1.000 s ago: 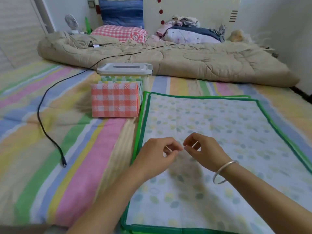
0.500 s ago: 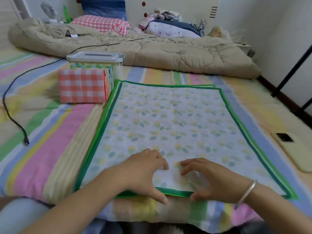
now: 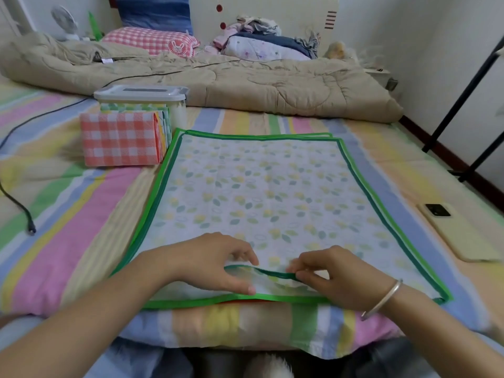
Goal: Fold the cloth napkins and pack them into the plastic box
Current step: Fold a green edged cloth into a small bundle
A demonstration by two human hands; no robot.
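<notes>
The dark green hem at the near edge of the white leaf-printed cloth napkin (image 3: 261,192) is pinched between thumb and fingertips of the right grip (image 3: 338,276) and is raised slightly off the layer beneath. The same raised hem is held by the left grip (image 3: 207,263), with the fingers curled over it and the thumb set below it. Both grips are placed close together near the middle of that edge. A silver bangle (image 3: 381,298) is worn on the right wrist.

Away from the grips, the rest of the napkin is spread flat on a second napkin with a brighter green border (image 3: 237,297), and both are laid on the pastel striped bed sheet (image 3: 81,214). Beyond the far left corner, an orange-and-white checked folded napkin (image 3: 120,139) is stood on edge with other folded ones, just in front of the lidded translucent plastic box (image 3: 141,95). A pale phone (image 3: 458,233) is seen to the right, a black cable (image 3: 16,203) to the left, and a beige quilt (image 3: 245,80) behind.
</notes>
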